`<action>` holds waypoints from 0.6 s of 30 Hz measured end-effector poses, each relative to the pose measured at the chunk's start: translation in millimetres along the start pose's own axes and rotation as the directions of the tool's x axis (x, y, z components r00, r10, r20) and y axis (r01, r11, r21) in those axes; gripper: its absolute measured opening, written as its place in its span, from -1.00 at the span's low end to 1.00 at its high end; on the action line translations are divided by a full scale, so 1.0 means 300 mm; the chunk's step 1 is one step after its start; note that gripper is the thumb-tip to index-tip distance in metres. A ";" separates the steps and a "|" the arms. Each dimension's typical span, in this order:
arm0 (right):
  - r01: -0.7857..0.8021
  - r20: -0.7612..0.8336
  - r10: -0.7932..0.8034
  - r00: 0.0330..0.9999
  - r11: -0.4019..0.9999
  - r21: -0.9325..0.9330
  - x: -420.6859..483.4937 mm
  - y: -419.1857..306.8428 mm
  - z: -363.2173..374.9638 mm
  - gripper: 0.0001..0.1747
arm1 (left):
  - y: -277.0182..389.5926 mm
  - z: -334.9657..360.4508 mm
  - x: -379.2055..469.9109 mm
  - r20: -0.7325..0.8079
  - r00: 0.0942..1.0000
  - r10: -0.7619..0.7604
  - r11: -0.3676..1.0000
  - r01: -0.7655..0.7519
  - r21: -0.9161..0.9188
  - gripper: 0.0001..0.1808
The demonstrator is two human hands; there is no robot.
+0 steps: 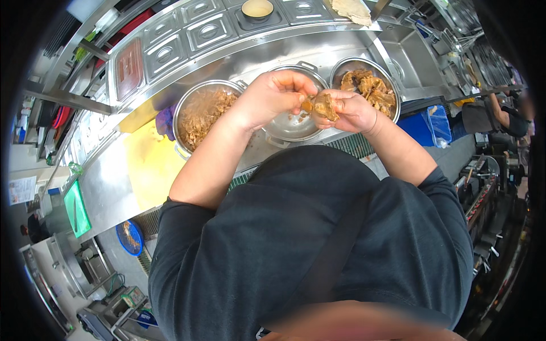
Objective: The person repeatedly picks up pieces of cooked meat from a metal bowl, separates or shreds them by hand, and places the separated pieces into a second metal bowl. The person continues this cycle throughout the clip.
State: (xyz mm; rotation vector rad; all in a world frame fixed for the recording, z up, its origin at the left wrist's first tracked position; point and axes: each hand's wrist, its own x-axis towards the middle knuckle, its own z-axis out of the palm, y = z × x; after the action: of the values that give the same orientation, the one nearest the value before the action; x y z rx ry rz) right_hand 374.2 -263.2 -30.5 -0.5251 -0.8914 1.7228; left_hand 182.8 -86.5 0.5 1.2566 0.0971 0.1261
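My right hand (352, 111) holds a chunk of brown cooked meat (326, 107) above the middle steel pan. Fingertips of my left hand (279, 96) pinch a small shred of meat (306, 105) right beside that chunk. Beneath both hands, the middle pan (285, 130) has a few scraps on its bottom. To the left stands a steel pan (179, 111) full of shredded meat (204, 115), partly hidden by my left forearm. Larger brown meat pieces (375, 91) fill part of the pan on the right (397, 85).
A yellow cutting board (149, 162) and a purple cloth-like item (165, 121) lie left of the pans. Lidded steel containers (209, 33) line the raised back shelf. A sink (416, 59) is at the right. A blue bin (420, 125) stands below it. Another person (507, 111) is at far right.
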 end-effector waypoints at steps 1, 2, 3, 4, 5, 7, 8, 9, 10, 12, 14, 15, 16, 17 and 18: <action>0.001 -0.012 -0.001 1.000 1.000 0.009 0.000 0.002 0.008 -0.55 | 0.010 0.004 -0.017 0.039 0.988 0.151 0.949 -0.156 0.272 -0.76; -0.003 -0.024 0.003 1.000 1.000 0.018 -0.001 0.001 0.015 -0.55 | 0.029 0.007 -0.033 0.083 0.964 0.251 0.803 -0.256 0.539 -0.75; 0.002 -0.033 -0.001 0.999 1.000 0.021 -0.004 0.000 0.021 -0.54 | 0.051 0.011 -0.045 0.187 0.910 0.370 0.550 -0.376 0.746 -0.73; -0.010 -0.074 0.009 0.997 1.000 -0.009 -0.013 -0.006 0.029 -0.55 | 0.076 0.017 -0.052 0.219 0.913 0.345 0.507 -0.378 0.775 -0.73; -0.032 -0.116 0.028 0.993 0.999 -0.028 -0.022 -0.011 0.037 -0.56 | 0.101 0.023 -0.061 0.279 0.894 0.352 0.441 -0.421 0.793 -0.73; -0.067 -0.187 0.054 0.981 0.996 -0.064 -0.033 -0.023 0.052 -0.56 | 0.136 0.049 -0.086 0.339 0.873 0.351 0.348 -0.457 0.818 -0.74; -0.069 -0.194 0.055 0.980 0.995 -0.069 -0.038 -0.030 0.060 -0.56 | 0.144 0.072 -0.103 0.342 0.873 0.348 0.323 -0.453 0.831 -0.76; -0.071 -0.199 0.055 0.979 0.995 -0.073 -0.041 -0.035 0.068 -0.56 | 0.153 0.090 -0.115 0.345 0.874 0.341 0.292 -0.447 0.845 -0.78; -0.084 -0.216 0.065 0.974 0.993 -0.079 -0.044 -0.041 0.077 -0.56 | 0.164 0.102 -0.118 0.375 0.877 0.301 0.224 -0.447 0.866 -0.80; -0.134 -0.235 0.090 0.968 0.974 -0.180 -0.046 -0.053 0.096 -0.57 | 0.183 0.120 -0.128 0.405 0.893 0.196 0.083 -0.427 0.900 -0.83; -0.151 -0.228 0.096 0.969 0.959 -0.241 -0.033 -0.070 0.117 -0.59 | 0.210 0.118 -0.130 0.437 0.887 0.147 0.086 -0.452 0.888 -0.84; -0.165 -0.270 0.085 0.959 0.943 -0.288 -0.023 -0.074 0.132 -0.62 | 0.225 0.111 -0.133 0.443 0.890 0.111 0.094 -0.453 0.886 -0.84; -0.161 -0.265 0.060 0.962 0.912 -0.377 -0.009 -0.087 0.144 -0.64 | 0.241 0.103 -0.129 0.431 0.898 0.087 0.085 -0.437 0.895 -0.84; -0.140 -0.241 0.026 0.970 0.872 -0.470 0.006 -0.098 0.157 -0.65 | 0.254 0.096 -0.132 0.421 0.900 0.108 0.040 -0.427 0.903 -0.83; -0.171 -0.292 0.003 0.956 0.816 -0.552 0.020 -0.113 0.171 -0.66 | 0.267 0.089 -0.130 0.397 0.912 0.102 -0.007 -0.398 0.917 -0.82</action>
State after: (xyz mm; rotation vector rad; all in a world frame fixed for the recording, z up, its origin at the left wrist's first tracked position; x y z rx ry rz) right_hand 355.9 -268.5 28.3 -1.2007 -1.1927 1.3884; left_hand 144.8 -93.0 85.2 2.8017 -0.3454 0.2624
